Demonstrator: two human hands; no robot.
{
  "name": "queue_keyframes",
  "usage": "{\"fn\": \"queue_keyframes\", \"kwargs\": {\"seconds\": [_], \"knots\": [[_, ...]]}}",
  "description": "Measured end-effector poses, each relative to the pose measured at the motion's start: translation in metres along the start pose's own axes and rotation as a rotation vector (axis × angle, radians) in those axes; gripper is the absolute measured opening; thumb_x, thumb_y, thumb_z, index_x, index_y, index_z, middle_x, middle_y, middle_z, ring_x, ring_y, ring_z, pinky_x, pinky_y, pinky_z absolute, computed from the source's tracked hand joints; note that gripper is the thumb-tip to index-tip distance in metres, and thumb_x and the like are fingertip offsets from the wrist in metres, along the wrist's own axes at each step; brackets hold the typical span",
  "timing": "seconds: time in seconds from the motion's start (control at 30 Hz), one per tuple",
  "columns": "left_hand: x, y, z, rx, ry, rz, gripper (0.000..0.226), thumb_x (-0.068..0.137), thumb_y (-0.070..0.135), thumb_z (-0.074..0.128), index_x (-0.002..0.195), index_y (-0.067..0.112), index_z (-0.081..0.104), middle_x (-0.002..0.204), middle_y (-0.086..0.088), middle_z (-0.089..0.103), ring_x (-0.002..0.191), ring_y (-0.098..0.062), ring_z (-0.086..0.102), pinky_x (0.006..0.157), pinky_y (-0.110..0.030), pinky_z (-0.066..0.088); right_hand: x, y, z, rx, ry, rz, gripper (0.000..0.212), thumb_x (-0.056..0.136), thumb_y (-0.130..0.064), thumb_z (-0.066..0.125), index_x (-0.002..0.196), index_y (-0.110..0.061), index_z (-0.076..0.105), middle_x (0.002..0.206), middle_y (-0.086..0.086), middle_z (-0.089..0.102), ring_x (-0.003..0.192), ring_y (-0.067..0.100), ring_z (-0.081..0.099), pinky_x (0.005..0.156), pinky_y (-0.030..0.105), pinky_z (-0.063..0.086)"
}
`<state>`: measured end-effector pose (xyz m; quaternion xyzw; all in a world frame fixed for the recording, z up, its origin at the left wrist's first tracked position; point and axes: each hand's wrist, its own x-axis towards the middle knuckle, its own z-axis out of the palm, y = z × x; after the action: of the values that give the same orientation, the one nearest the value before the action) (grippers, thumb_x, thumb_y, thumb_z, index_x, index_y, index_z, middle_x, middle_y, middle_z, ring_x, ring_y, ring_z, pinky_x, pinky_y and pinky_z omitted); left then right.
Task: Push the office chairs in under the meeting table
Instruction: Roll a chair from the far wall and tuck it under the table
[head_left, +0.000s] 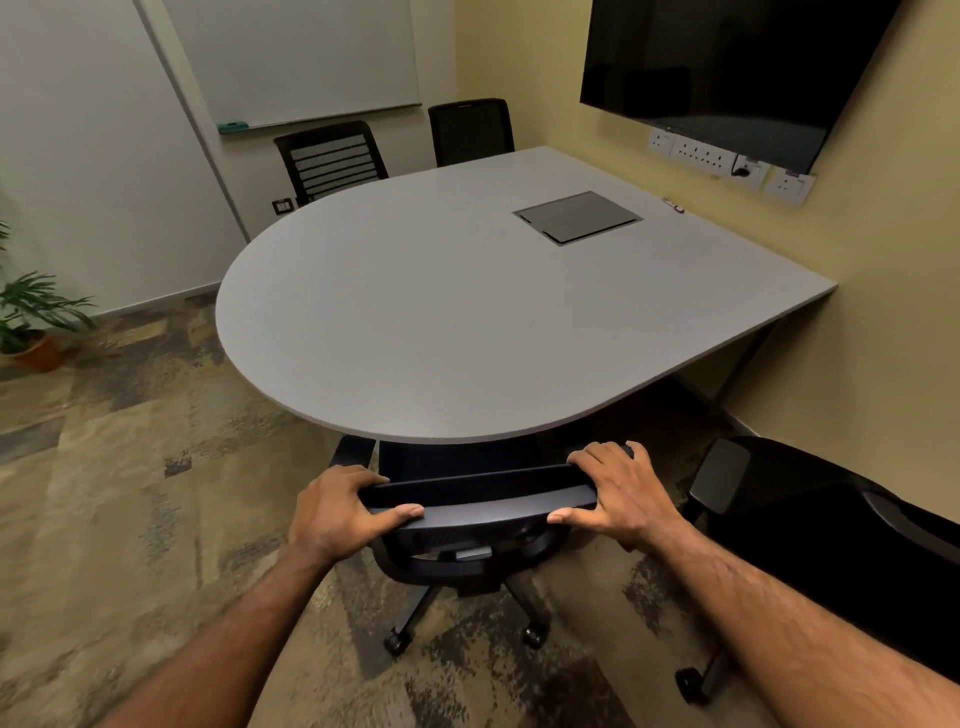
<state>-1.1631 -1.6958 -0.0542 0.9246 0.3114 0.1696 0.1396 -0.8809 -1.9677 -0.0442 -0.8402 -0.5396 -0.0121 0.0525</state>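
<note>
To my right a second black office chair (831, 551) stands well out from the meeting table (467, 312), close beside the yellow wall, with one castor showing near my right forearm. Two more chairs (332, 156) sit at the far edge of the table, backs upright, in front of the whiteboard (301, 57). A dark screen (727, 73) hangs on the right wall above a row of sockets (727, 163), and a potted plant (31, 322) stands at the far left on the patterned carpet (130, 493). The chair I hold (478, 514) faces the table's rounded end, its seat partly under the edge, its backrest top running left to right in front of me. My left hand (337, 512) grips the left end of that top bar, thumb on the near face; my right hand (618, 493) clasps the right end the same way
</note>
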Motion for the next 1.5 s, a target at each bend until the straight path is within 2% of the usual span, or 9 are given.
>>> {"fn": "queue_keyframes", "kwargs": {"seconds": [0.1, 0.2, 0.4, 0.8, 0.97, 1.17, 1.27, 1.4, 1.5], "knots": [[0.0, 0.008, 0.004, -0.006, 0.004, -0.011, 0.078, 0.061, 0.1, 0.051, 0.092, 0.034, 0.078, 0.082, 0.024, 0.066, 0.079, 0.001, 0.058, 0.064, -0.026, 0.05, 0.0, 0.009, -0.003, -0.016, -0.027, -0.004, 0.104, 0.069, -0.1, 0.019, 0.128, -0.023, 0.056, 0.123, -0.003, 0.058, 0.115, 0.019, 0.053, 0.11, 0.053, 0.029], [0.001, 0.019, 0.007, -0.009, 0.017, -0.008, 0.079, 0.061, 0.1, 0.05, 0.094, 0.033, 0.078, 0.082, 0.023, 0.066, 0.078, 0.002, 0.056, 0.061, -0.022, 0.044, -0.001, 0.018, -0.006, -0.008, -0.024, -0.002, 0.106, 0.068, -0.1, 0.016, 0.129, -0.023, 0.056, 0.124, -0.003, 0.057, 0.116, 0.019, 0.052, 0.11, 0.051, 0.028], [0.008, 0.033, 0.011, 0.001, 0.014, -0.015, 0.083, 0.062, 0.101, 0.049, 0.098, 0.033, 0.078, 0.09, 0.021, 0.07, 0.082, 0.0, 0.059, 0.062, -0.024, 0.048, -0.004, 0.032, -0.007, 0.004, -0.002, 0.001, 0.102, 0.07, -0.099, 0.024, 0.131, -0.023, 0.057, 0.127, -0.004, 0.058, 0.118, 0.019, 0.053, 0.112, 0.053, 0.026], [0.015, 0.064, 0.025, 0.007, -0.013, -0.061, 0.086, 0.063, 0.103, 0.042, 0.099, 0.032, 0.076, 0.092, 0.019, 0.069, 0.089, -0.005, 0.061, 0.066, -0.032, 0.054, -0.007, 0.065, -0.011, -0.023, -0.1, -0.007, 0.109, 0.067, -0.101, 0.019, 0.144, -0.029, 0.046, 0.142, -0.005, 0.049, 0.136, 0.017, 0.04, 0.12, 0.062, 0.002], [0.012, 0.058, 0.025, 0.014, -0.004, -0.062, 0.079, 0.067, 0.1, 0.041, 0.097, 0.034, 0.073, 0.086, 0.024, 0.06, 0.083, -0.001, 0.054, 0.059, -0.026, 0.043, -0.009, 0.06, -0.01, 0.004, -0.099, -0.01, 0.108, 0.067, -0.101, 0.022, 0.145, -0.029, 0.045, 0.143, -0.004, 0.048, 0.136, 0.018, 0.039, 0.119, 0.065, 0.002], [0.011, 0.048, 0.022, 0.045, -0.015, -0.027, 0.073, 0.073, 0.097, 0.041, 0.101, 0.037, 0.071, 0.094, 0.024, 0.066, 0.085, 0.003, 0.053, 0.058, -0.019, 0.039, -0.018, 0.048, -0.001, 0.052, 0.001, 0.011, 0.11, 0.065, -0.103, 0.024, 0.141, -0.027, 0.048, 0.139, -0.004, 0.051, 0.135, 0.017, 0.041, 0.119, 0.065, -0.003], [0.013, 0.043, 0.018, 0.097, -0.032, 0.0, 0.074, 0.074, 0.096, 0.04, 0.104, 0.035, 0.071, 0.098, 0.02, 0.07, 0.084, 0.003, 0.053, 0.059, -0.015, 0.036, -0.023, 0.044, -0.001, 0.14, 0.019, 0.047, 0.11, 0.065, -0.102, 0.03, 0.145, -0.027, 0.043, 0.146, -0.004, 0.045, 0.141, 0.015, 0.035, 0.12, 0.062, -0.006], [0.018, 0.044, 0.012, 0.159, -0.077, 0.071, 0.081, 0.074, 0.096, 0.04, 0.114, 0.032, 0.07, 0.11, 0.013, 0.072, 0.093, -0.008, 0.065, 0.065, -0.021, 0.042, -0.052, 0.059, -0.002, 0.36, 0.084, 0.168, 0.103, 0.071, -0.095, 0.042, 0.15, -0.029, 0.033, 0.159, -0.002, 0.03, 0.149, 0.014, 0.022, 0.124, 0.049, 0.001], [0.022, 0.067, 0.013, 0.154, -0.094, 0.105, 0.088, 0.074, 0.096, 0.036, 0.121, 0.029, 0.068, 0.114, 0.007, 0.072, 0.096, -0.013, 0.066, 0.071, -0.027, 0.048, -0.088, 0.081, -0.001, 0.432, 0.154, 0.283, 0.093, 0.078, -0.087, 0.045, 0.148, -0.026, 0.037, 0.155, -0.001, 0.037, 0.144, 0.017, 0.031, 0.12, 0.043, 0.02]]}}
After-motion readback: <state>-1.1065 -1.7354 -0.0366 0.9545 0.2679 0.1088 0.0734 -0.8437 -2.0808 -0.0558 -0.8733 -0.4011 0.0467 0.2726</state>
